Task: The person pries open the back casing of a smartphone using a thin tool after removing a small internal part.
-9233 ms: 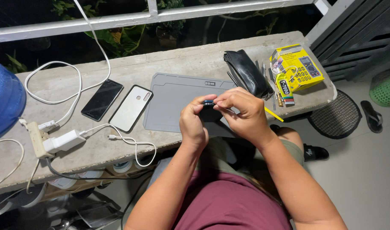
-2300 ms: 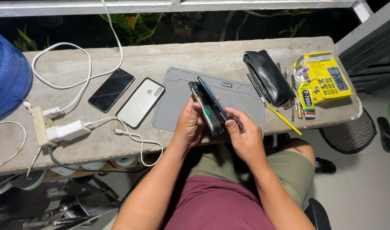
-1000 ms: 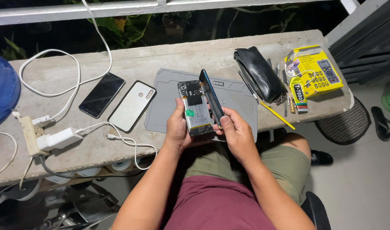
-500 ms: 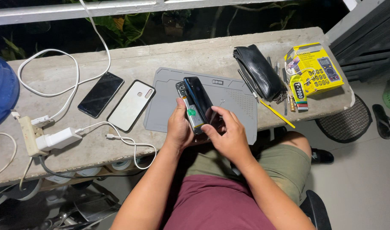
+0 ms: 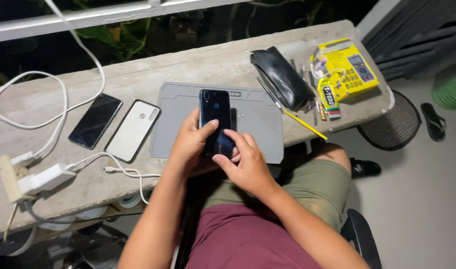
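Observation:
A dark blue phone (image 5: 215, 112) is held back side up over the grey work mat (image 5: 258, 117). My left hand (image 5: 190, 142) grips its left edge, thumb laid across the back cover. My right hand (image 5: 245, 162) holds the lower end, fingers pressing on the cover. The phone's lower part is hidden under my fingers.
On the concrete ledge (image 5: 188, 65): a black phone (image 5: 95, 120) and a white-backed phone (image 5: 133, 129) at left, white cables and a charger (image 5: 43, 178), a black pouch (image 5: 282, 77), a yellow tool (image 5: 306, 124), a glue tube (image 5: 329, 94), a yellow boxed multimeter (image 5: 350, 67).
The phone's back cover stood open, showing the insides; it has been folded down onto the body, and both hands now press it closed.

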